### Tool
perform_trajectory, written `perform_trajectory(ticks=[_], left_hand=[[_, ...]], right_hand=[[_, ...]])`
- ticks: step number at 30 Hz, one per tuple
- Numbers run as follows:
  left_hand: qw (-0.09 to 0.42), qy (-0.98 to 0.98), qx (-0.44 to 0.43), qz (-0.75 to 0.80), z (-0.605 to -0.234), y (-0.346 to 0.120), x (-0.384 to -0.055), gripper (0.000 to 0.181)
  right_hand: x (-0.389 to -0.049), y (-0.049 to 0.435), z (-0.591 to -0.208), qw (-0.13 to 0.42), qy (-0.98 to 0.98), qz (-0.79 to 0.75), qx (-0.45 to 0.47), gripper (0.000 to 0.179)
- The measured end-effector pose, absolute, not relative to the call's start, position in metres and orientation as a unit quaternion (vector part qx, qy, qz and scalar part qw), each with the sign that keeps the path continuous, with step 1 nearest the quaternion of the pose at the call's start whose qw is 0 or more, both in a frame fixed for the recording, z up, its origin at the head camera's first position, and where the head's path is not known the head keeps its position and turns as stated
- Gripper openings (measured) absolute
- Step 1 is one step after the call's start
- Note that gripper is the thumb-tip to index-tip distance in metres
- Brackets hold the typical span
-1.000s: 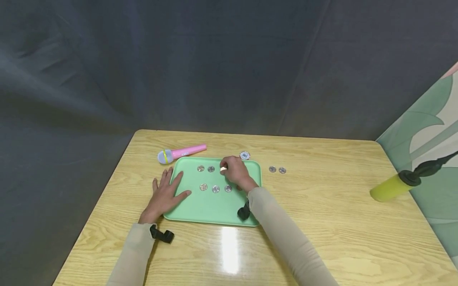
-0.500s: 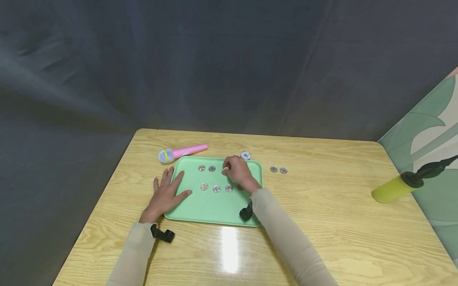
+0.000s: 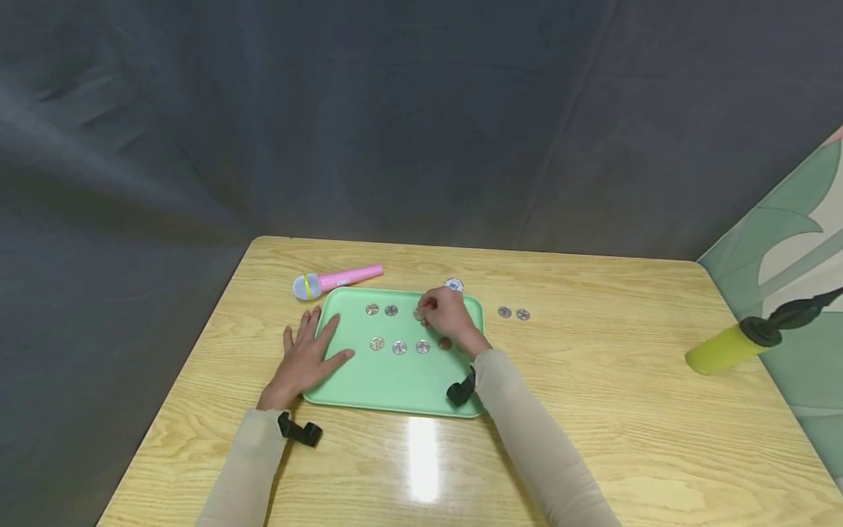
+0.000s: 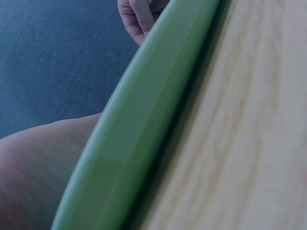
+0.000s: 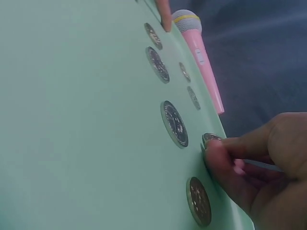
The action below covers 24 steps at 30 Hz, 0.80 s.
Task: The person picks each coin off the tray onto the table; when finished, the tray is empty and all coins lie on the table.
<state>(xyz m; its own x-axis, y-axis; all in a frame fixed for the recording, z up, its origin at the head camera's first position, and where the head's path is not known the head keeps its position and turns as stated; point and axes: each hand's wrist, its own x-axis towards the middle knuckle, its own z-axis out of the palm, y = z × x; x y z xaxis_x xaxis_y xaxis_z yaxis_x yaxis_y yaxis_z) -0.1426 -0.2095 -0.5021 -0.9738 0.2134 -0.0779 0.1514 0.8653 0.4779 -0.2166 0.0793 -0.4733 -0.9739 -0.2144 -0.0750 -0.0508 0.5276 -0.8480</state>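
Observation:
My left hand (image 3: 304, 366) lies flat with spread fingers over the left rim of a mint-green tray (image 3: 388, 388). At the tray's back, my right hand (image 3: 448, 315) pinches a coin (image 5: 212, 137) between thumb and fingertips, low at the tray's surface; part of the coin is hidden by the fingers. To its left, two silver coins (image 3: 391, 310) continue that back row. A front row holds three more silver-looking coins (image 3: 399, 348) and a darker, coppery coin (image 5: 198, 201) nearest my right wrist.
Behind the tray lie a pink toy microphone (image 3: 345, 277) and a white poker chip (image 3: 454, 284), partly covered by my right hand. Two coins (image 3: 504, 312) rest on the wooden table (image 3: 593, 410) right of the tray. A yellow-green bottle (image 3: 721, 350) lies far right.
My right hand has shifted slightly right. The coin in its fingers, tilted up before, now lies flatter at the tray. The coppery coin has come into fuller view. My left hand stays put.

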Motion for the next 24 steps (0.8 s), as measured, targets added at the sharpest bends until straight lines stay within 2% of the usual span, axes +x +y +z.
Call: perform_trajectory(ticks=[13, 24], left_hand=[[0.060, 0.963, 0.096, 0.244, -0.505, -0.210, -0.143, 0.082], [0.062, 0.964, 0.094, 0.240, -0.503, -0.209, -0.143, 0.082]], right_hand=[[-0.215, 0.099, -0.470, 0.052, 0.851, -0.518, -0.072, 0.012], [-0.211, 0.125, -0.468, 0.060, 0.828, -0.557, -0.029, 0.014]])
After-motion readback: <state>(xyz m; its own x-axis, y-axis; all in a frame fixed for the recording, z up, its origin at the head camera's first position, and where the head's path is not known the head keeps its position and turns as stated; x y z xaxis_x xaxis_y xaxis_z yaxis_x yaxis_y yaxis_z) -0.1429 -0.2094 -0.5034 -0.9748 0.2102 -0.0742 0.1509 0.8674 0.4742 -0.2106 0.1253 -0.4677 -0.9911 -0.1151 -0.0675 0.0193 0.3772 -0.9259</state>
